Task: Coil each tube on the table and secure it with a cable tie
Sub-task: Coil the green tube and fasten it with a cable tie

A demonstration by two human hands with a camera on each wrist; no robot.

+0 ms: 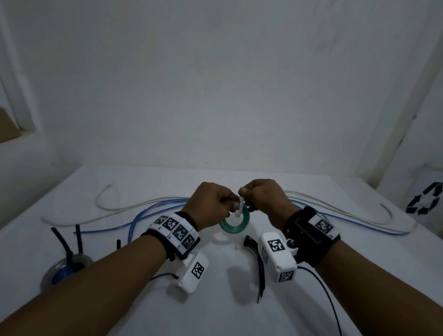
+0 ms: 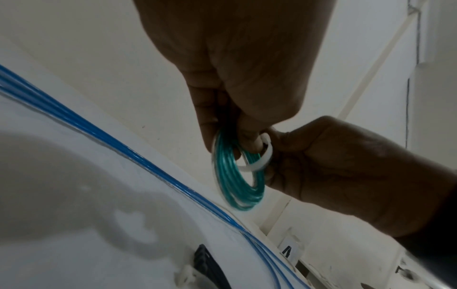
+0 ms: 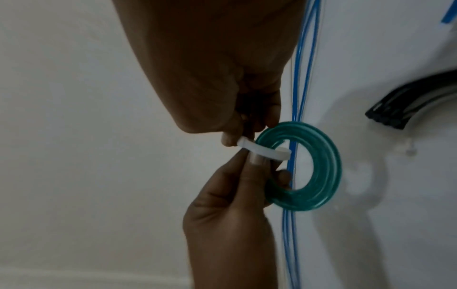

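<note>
Both forearms fill the foreground of the head view, wrists banded with coded markers. Left hand pinches the green coil at its upper rim, fingers curled round the turns; the coil hangs clear above the table. Right hand pinches the white tie, fingers closed on the strap where its two ends meet. In the right wrist view the tie passes through the coil's centre and arcs back over the turns as a loose loop; whether the tail has entered the head cannot be told.

Blue tube and white tube lie uncoiled across the far table. A finished coil with black ties sits at near left. Spare black ties lie beneath the right wrist.

Judged stage: closing the tie on the second coil, two tubes outstanding.

Risks: the springy turns may fan out if the left pinch relaxes before the strap locks. A tail fed in wrong way round would slide back freely. Cinching while one turn sits outside the loop would leave that turn unsecured.
</note>
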